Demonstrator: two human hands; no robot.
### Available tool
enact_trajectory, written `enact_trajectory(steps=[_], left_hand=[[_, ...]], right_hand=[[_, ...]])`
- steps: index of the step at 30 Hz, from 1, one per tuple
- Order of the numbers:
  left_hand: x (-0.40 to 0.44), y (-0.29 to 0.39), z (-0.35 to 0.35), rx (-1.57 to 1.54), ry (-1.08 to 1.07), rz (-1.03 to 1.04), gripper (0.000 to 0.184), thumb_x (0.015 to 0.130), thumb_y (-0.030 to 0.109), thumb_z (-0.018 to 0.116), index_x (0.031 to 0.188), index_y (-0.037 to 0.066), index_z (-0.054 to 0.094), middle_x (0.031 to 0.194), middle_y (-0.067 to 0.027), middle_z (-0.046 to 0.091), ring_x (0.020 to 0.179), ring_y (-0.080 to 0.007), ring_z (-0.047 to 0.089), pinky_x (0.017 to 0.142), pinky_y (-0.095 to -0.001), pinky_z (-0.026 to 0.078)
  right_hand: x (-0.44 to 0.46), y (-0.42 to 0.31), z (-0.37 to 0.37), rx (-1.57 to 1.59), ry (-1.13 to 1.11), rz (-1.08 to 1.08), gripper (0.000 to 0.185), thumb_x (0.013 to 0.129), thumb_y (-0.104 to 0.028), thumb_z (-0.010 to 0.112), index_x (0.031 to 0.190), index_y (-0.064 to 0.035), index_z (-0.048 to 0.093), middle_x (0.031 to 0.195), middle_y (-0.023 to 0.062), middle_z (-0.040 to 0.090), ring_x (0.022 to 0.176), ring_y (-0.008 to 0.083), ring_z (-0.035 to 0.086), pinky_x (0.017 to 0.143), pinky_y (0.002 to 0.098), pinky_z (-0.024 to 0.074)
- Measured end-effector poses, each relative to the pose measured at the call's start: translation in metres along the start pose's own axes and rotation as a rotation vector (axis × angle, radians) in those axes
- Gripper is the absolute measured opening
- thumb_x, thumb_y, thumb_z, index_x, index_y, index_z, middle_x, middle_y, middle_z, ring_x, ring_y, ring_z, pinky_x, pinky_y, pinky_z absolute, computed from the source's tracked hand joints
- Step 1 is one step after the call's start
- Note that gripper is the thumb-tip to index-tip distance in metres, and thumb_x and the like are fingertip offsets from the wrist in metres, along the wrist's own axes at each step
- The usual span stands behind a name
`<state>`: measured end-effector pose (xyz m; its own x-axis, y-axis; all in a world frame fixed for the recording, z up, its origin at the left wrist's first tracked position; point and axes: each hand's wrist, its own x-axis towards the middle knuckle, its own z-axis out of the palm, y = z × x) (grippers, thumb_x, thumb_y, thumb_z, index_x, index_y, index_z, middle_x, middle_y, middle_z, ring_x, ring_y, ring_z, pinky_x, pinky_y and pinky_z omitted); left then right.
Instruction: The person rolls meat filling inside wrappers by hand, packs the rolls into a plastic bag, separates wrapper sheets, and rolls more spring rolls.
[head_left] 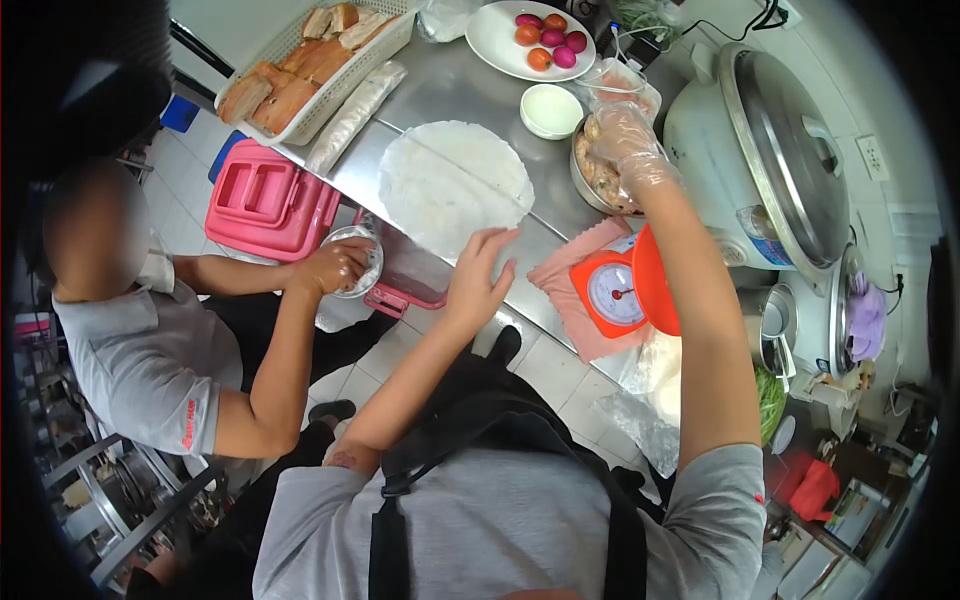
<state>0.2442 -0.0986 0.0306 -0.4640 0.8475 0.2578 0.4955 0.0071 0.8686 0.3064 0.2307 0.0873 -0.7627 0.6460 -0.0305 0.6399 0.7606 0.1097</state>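
A thin, round, translucent white sheet (pixel 455 185) lies flat on the steel table. Just off its lower edge, my bare left hand (pixel 485 275) is open, fingers apart and nothing in it. My right hand (pixel 632 148) wears a clear plastic glove and reaches over a metal bowl (pixel 590 190) of brownish meat pieces (pixel 600 178). Glare on the plastic and the bowl's contents hide how its fingers are set. Beside the bowl sits a small white bowl (pixel 550 110) with pale contents. An orange kitchen scale (pixel 612 292) stands on a pink cloth (pixel 570 275) below my right forearm.
At the back are a white plate (pixel 490 45) of red and purple eggs or fruit, a basket (pixel 390 45) of browned slabs, and a wrapped roll (pixel 355 118). A large cooker (pixel 705 150) stands right. At left, a co-worker's hand (pixel 335 265) is in a bowl (pixel 372 275) near a pink bin (pixel 265 200).
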Motion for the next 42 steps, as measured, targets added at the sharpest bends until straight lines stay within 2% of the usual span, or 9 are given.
enact_trajectory(steps=[8,9,12,16,25,28,34,35,42], left_hand=[[-0.088,-0.013,-0.03,0.013,0.12,-0.151,0.045,0.084,-0.008,0.061,0.127,0.005,0.06,0.119,-0.0127,0.056,0.101,-0.0212,0.064,0.087,-0.031,0.054],[-0.096,-0.013,-0.035,0.015,0.155,-0.168,0.045,0.085,-0.009,0.061,0.127,0.005,0.06,0.119,-0.0129,0.056,0.1,-0.0213,0.064,0.086,-0.0313,0.054],[-0.118,-0.016,-0.046,0.012,0.238,-0.237,0.044,0.086,-0.009,0.06,0.128,0.005,0.06,0.121,-0.0129,0.055,0.1,-0.0197,0.064,0.086,-0.0303,0.054],[-0.136,-0.024,-0.04,0.027,0.323,-0.284,0.044,0.085,-0.004,0.062,0.128,0.008,0.06,0.119,-0.0134,0.054,0.094,-0.0208,0.064,0.083,-0.034,0.053],[-0.156,-0.006,-0.027,0.0,0.397,-0.341,0.045,0.087,-0.005,0.061,0.129,0.008,0.059,0.123,-0.0144,0.052,0.095,-0.0207,0.064,0.082,-0.0327,0.053],[-0.168,0.001,-0.019,-0.013,0.406,-0.378,0.045,0.087,-0.006,0.06,0.13,0.007,0.059,0.122,-0.014,0.051,0.096,-0.021,0.064,0.082,-0.0324,0.053],[-0.193,0.007,-0.01,-0.041,0.402,-0.406,0.045,0.087,-0.007,0.059,0.13,0.006,0.057,0.122,-0.0137,0.051,0.098,-0.0207,0.064,0.082,-0.0307,0.054],[-0.196,0.007,-0.01,-0.046,0.395,-0.411,0.045,0.087,-0.007,0.059,0.13,0.006,0.057,0.122,-0.0137,0.051,0.098,-0.0205,0.064,0.082,-0.0305,0.054],[-0.205,-0.019,-0.018,-0.099,0.282,-0.381,0.044,0.088,-0.007,0.06,0.13,0.008,0.058,0.125,-0.01,0.049,0.099,-0.0174,0.065,0.081,-0.0292,0.054]], right_hand=[[0.0,0.014,-0.004,0.123,0.18,-0.113,0.044,0.066,-0.016,0.078,0.109,-0.0132,0.066,0.111,0.0182,0.067,0.114,0.0361,0.062,0.102,0.047,0.0472],[-0.008,0.013,-0.002,0.149,0.437,-0.196,0.048,0.065,-0.016,0.076,0.111,-0.0131,0.066,0.111,0.017,0.068,0.116,0.0367,0.061,0.104,0.0457,0.0452],[-0.013,0.011,-0.015,0.49,0.083,0.14,0.055,0.063,-0.017,0.076,0.118,-0.0139,0.065,0.116,0.0163,0.068,0.12,0.0353,0.059,0.107,0.042,0.0433],[-0.018,0.014,-0.008,0.829,0.326,0.051,0.043,0.075,-0.019,0.069,0.117,-0.0133,0.07,0.128,0.0114,0.066,0.124,0.0312,0.057,0.11,0.0376,0.0411],[-0.057,-0.005,-0.066,0.063,-0.017,-0.107,0.018,0.074,-0.015,0.068,0.09,-0.0077,0.067,0.125,0.0148,0.063,0.123,0.0311,0.056,0.104,0.042,0.0451],[-0.04,0.016,-0.037,0.155,0.164,-0.201,0.022,0.067,-0.016,0.072,0.085,-0.0073,0.063,0.112,0.0167,0.067,0.113,0.0348,0.061,0.096,0.0445,0.0488],[-0.047,0.039,-0.029,0.741,0.194,0.165,0.029,0.061,-0.017,0.076,0.084,-0.0069,0.062,0.087,0.014,0.068,0.083,0.0292,0.068,0.077,0.0441,0.0536],[-0.049,0.041,-0.024,0.986,0.183,0.228,0.038,0.064,-0.013,0.079,0.098,-0.0054,0.063,0.093,0.0099,0.067,0.082,0.019,0.066,0.075,0.0373,0.0559],[-0.101,0.058,-0.051,1.664,0.135,0.185,0.056,0.083,-0.015,0.077,0.132,-0.0047,0.053,0.121,0.009,0.056,0.104,0.0166,0.062,0.086,0.0314,0.0569]])
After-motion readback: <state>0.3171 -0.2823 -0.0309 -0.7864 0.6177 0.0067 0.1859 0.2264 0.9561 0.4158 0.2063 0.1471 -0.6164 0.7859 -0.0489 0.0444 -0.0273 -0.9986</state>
